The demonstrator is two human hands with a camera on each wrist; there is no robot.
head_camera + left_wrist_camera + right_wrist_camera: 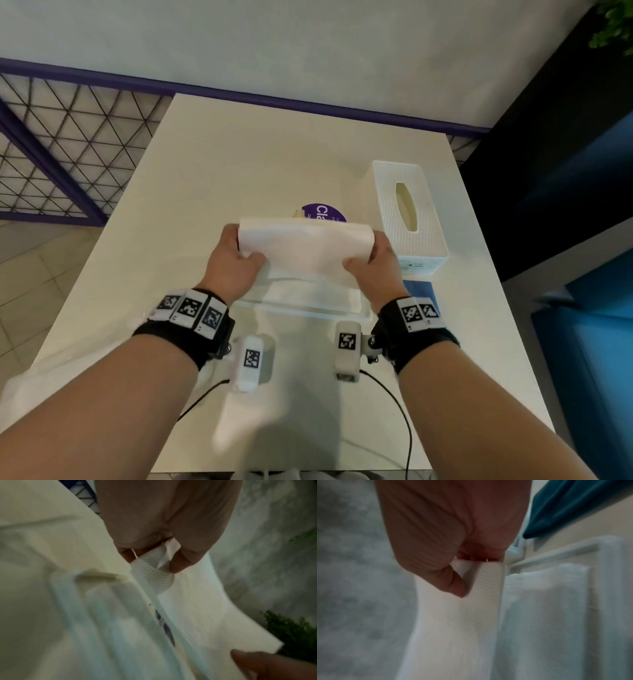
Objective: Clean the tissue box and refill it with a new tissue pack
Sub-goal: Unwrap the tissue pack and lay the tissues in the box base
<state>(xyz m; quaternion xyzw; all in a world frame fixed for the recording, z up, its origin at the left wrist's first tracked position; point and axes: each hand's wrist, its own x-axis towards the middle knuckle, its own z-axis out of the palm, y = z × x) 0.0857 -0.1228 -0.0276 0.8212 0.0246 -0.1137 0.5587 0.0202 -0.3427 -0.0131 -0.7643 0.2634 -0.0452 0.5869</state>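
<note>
Both hands hold a white tissue stack (305, 248) a little above the table, one at each end. My left hand (236, 260) pinches its left end between thumb and fingers (178, 563). My right hand (373, 263) pinches the right end, thumb (455, 586) on top. Under the stack lies a shallow white tray (308, 308), the tissue box base, with white tissues in it (547, 601). The white ribbed tissue box cover (407, 212) with an oval slot stands at the right on the table.
A purple round label (323, 212) shows behind the stack. A blue cloth (419, 291) lies right of the tray. Table (222, 164) edges run left and right; a dark blue seat (589, 308) stands at the right, a wire grid fence (68, 147) at the left.
</note>
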